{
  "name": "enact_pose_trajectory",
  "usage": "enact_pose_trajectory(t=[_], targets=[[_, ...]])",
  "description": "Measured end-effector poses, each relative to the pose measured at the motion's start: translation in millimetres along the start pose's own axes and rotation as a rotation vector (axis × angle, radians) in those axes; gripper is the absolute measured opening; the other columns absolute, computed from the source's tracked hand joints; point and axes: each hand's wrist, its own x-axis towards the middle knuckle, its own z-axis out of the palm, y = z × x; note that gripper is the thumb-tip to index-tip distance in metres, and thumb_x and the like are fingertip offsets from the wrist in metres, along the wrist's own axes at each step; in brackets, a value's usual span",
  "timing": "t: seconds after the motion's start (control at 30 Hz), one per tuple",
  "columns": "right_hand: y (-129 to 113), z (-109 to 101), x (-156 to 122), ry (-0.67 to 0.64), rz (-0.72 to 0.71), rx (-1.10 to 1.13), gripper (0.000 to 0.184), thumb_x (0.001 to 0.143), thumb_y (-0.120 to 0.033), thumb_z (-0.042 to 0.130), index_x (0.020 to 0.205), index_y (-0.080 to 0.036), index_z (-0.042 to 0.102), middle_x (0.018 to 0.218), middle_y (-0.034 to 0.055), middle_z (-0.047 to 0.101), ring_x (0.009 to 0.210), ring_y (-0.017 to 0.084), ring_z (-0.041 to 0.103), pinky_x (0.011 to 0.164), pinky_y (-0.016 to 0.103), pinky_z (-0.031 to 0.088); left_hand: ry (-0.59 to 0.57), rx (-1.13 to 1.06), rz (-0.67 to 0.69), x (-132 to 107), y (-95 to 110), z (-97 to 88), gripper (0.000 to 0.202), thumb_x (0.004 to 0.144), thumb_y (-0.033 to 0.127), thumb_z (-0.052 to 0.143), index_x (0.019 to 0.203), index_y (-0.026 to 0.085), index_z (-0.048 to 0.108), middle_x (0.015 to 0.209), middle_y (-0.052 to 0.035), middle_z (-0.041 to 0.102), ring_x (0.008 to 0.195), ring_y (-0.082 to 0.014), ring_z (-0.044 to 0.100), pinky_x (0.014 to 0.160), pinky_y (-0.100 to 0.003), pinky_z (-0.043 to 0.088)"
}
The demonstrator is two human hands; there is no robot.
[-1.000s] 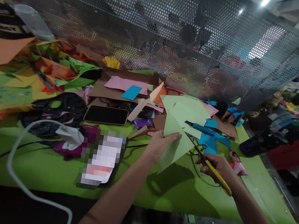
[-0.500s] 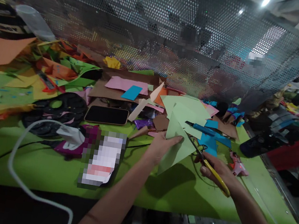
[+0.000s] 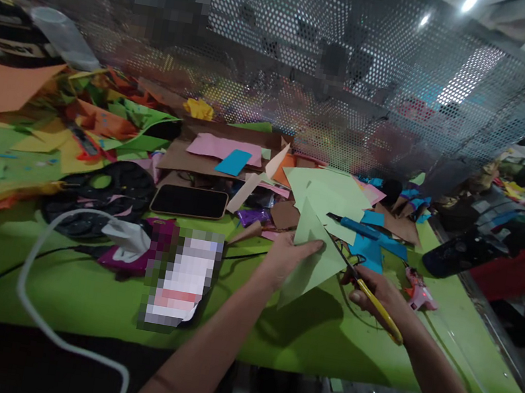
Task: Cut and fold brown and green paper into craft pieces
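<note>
My left hand (image 3: 290,258) pinches a pale green sheet of paper (image 3: 315,269) between thumb and fingers, holding it above the table. In my right hand (image 3: 374,296) is a pair of scissors (image 3: 367,294) with yellow handles. The blades point up and left and meet the paper's edge just right of my left thumb. Behind the held sheet lies more pale green paper (image 3: 334,192). A blue utility knife (image 3: 358,227) rests on it, close beyond the scissors, with blue paper pieces (image 3: 366,253) beside it.
A dark-screened phone (image 3: 190,202), a lit phone (image 3: 184,281) and a purple power strip (image 3: 145,251) with a white plug lie left on the green table (image 3: 88,301). A black palette (image 3: 101,196) and paper scraps lie beyond. A pink glue gun (image 3: 418,289) sits right. Perforated metal (image 3: 268,43) stands behind.
Almost nothing differs. The whole view has shifted slightly, while both hands, the paper and the scissors keep nearly the same positions.
</note>
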Motion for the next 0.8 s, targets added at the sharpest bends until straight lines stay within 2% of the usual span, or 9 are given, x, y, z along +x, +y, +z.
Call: enact_pose_trajectory(t=[0.2, 0.53, 0.8], targets=[[3.1, 2.6, 0.5, 0.023, 0.04, 0.049, 0.058, 0.078, -0.074, 0.053, 0.089, -0.019, 0.065, 0.069, 0.0021, 0.056, 0.06, 0.015, 0.051, 0.049, 0.025, 0.038, 0.002, -0.016, -0.037, -2.0, 2.4, 2.6, 0.028, 0.061, 0.032, 0.084, 0.079, 0.012, 0.074, 0.081, -0.0121, 0.075, 0.064, -0.0191, 0.066, 0.062, -0.03, 0.051], [12.9, 10.7, 3.5, 0.017, 0.065, 0.086, 0.052, 0.079, -0.071, 0.054, 0.084, -0.02, 0.063, 0.062, -0.0008, 0.049, 0.052, 0.014, 0.046, 0.046, 0.026, 0.034, 0.021, -0.078, -0.084, -4.5, 7.2, 6.9, 0.025, 0.059, 0.026, 0.085, 0.077, 0.013, 0.075, 0.075, -0.0096, 0.075, 0.058, -0.0165, 0.064, 0.061, -0.03, 0.052], [-2.8, 2.9, -0.5, 0.015, -0.007, -0.102, 0.061, 0.081, -0.077, 0.043, 0.089, -0.019, 0.058, 0.071, 0.0018, 0.056, 0.063, 0.017, 0.053, 0.056, 0.027, 0.037, -0.016, -0.027, -0.088, -6.0, 8.2, 4.1, 0.033, 0.058, 0.033, 0.086, 0.081, 0.012, 0.074, 0.078, -0.0101, 0.075, 0.062, -0.0181, 0.066, 0.062, -0.03, 0.053]])
